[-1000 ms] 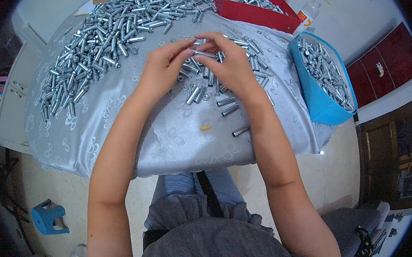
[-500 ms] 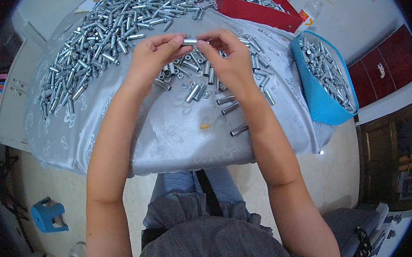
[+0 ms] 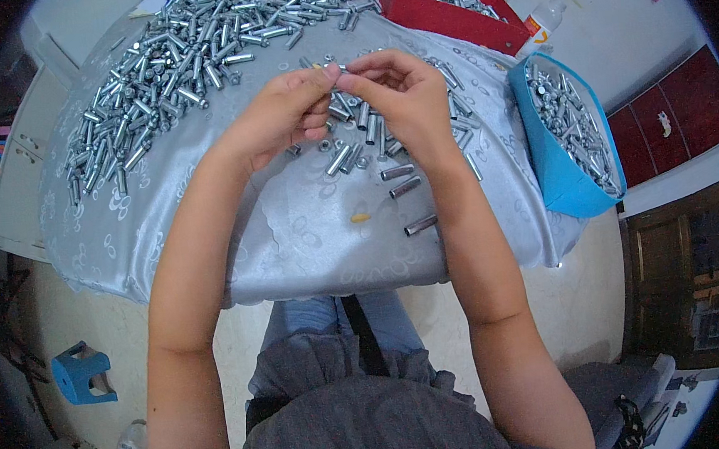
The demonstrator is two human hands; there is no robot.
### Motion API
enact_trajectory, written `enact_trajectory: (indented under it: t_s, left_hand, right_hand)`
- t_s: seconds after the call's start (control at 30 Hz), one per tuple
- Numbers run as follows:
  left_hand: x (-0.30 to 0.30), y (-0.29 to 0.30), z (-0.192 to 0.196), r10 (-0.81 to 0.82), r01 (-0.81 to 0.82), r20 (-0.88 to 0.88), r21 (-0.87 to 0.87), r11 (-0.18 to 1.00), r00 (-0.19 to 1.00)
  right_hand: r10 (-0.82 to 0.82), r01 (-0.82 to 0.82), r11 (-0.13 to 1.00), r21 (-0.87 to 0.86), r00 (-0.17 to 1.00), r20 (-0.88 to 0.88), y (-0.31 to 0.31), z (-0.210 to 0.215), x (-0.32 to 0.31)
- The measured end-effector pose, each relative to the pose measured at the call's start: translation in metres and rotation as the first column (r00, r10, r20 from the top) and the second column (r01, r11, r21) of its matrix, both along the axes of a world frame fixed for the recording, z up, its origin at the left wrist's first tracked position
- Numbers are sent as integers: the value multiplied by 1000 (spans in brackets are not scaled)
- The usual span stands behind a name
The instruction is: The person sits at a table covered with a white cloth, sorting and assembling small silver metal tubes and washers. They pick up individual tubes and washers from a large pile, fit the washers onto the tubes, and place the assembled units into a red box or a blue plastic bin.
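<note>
Got blue plastic stool [image 3: 70, 378] on pale floor [image 3: 126, 341], left. Next, shiny grey patterned tablecloth [image 3: 303, 249] with heap of silver metal bolts [image 3: 171, 92], then silver metal piece [image 3: 343, 69], mostly hidden, pinched between left hand [image 3: 283, 111] and right hand [image 3: 405, 94] above it. Rightward: open red box [image 3: 446, 29], sky-blue bin [image 3: 559, 190], dark-red panelling [image 3: 648, 139].

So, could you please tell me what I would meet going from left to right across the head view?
Blue stool → left hand → right hand → blue box filled with metal parts.
</note>
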State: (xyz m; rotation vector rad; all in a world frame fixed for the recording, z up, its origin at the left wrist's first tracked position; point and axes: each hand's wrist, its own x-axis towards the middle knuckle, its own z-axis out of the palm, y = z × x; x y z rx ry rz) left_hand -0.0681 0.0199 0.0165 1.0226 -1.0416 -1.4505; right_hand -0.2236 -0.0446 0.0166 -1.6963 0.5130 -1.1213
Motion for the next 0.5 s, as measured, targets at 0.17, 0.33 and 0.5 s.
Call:
enact_trajectory:
  t_s: [0.17, 0.33, 0.5]
  left_hand:
    - [5, 2, 2, 45, -46, 41, 33, 998, 998]
    - [19, -4, 5, 322, -307, -164, 112, 945, 933]
    - [37, -12, -7, 427, -402, -280, 144, 904, 860]
  right_hand:
    - [26, -28, 999, 31, 997, 66, -5, -5, 3]
    - [-316, 235, 907, -350, 929, -194, -13, -9, -4]
    - [-430, 186, 793, -581, 846, -315, -27, -31, -4]
